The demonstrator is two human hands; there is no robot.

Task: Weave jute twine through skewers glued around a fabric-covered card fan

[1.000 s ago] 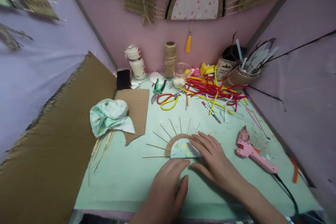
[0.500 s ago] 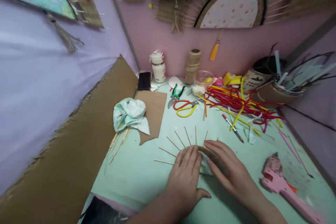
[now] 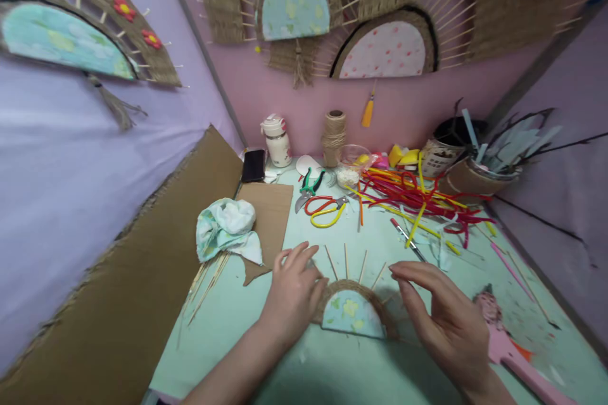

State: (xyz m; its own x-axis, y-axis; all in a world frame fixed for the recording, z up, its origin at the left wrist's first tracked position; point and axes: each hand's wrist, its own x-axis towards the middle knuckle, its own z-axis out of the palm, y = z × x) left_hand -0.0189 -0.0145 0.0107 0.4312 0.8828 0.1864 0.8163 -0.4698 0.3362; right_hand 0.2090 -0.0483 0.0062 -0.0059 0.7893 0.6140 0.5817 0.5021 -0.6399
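A small half-round craft piece (image 3: pixel 352 315) lies on the pale green table near me. It has a floral fabric centre, a jute rim and thin wooden sticks fanning out of it. My left hand (image 3: pixel 292 291) rests on its left side over the sticks, fingers spread and flat. My right hand (image 3: pixel 444 323) hovers just right of the piece, fingers curved and apart, holding nothing.
A pink glue gun (image 3: pixel 503 345) lies at the right. Scissors (image 3: pixel 325 209), cutters, a pen and a heap of coloured pipe cleaners (image 3: pixel 418 193) fill the far table. Crumpled fabric (image 3: pixel 225 231), skewers and cardboard (image 3: pixel 128 291) sit left. Woven fans hang on the walls.
Both hands were pressed over the fabric centre; now they have parted to either side and the centre shows. The camera has tilted upward.
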